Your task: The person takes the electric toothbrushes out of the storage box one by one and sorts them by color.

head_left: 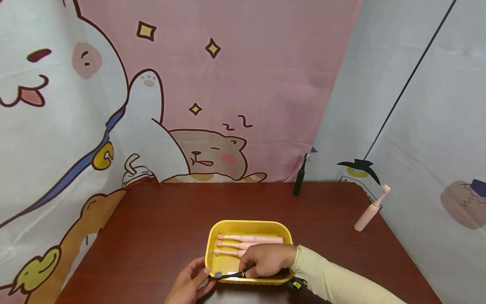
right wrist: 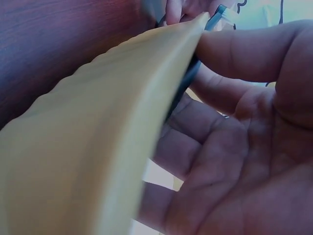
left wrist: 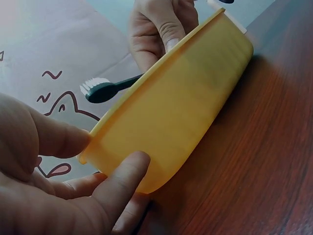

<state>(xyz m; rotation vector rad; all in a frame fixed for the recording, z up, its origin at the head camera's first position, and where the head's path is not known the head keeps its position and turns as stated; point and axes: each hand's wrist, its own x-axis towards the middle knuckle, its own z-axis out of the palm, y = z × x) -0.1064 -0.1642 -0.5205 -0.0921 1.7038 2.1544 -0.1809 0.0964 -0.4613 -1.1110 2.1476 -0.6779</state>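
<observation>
A yellow plastic basket [head_left: 248, 221] sits on the table near the person. My left hand [head_left: 191, 280] grips its near left corner; in the left wrist view fingers press on the rim and the outer wall [left wrist: 161, 112]. Inside lie several pale pink electric toothbrushes [head_left: 262, 239], side by side, heads to the left. My right hand [head_left: 265, 258] reaches over the basket and holds a black electric toothbrush [head_left: 235, 275] along the near wall, bristles [left wrist: 95, 85] pointing left. In the right wrist view its dark handle [right wrist: 185, 81] shows between the fingers and the basket wall.
A black electric toothbrush [head_left: 299, 182] stands upright at the table's back edge. Another pink electric toothbrush [head_left: 366, 217] stands toward the right edge. The dark red-brown wooden table [head_left: 163, 223] is backed by a printed cartoon cloth [head_left: 273, 84].
</observation>
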